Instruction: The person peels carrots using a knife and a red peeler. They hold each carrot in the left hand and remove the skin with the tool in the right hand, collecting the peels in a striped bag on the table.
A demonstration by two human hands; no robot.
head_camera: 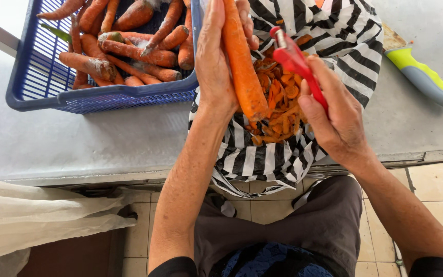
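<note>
My left hand (215, 56) grips a long peeled carrot (242, 61), held lengthwise over a black-and-white striped plastic bag (262, 159). My right hand (334, 113) holds a red peeler (297, 64) just right of the carrot, its blade end pointing up and left. A heap of orange carrot peelings (279, 105) lies inside the bag under both hands.
A blue plastic basket (103, 97) with several unpeeled, dirty carrots (129, 51) stands on the grey counter (78, 138) at the left. A knife with a green and grey handle (426, 77) lies at the right. A pale plastic sheet (42, 215) hangs below the counter edge.
</note>
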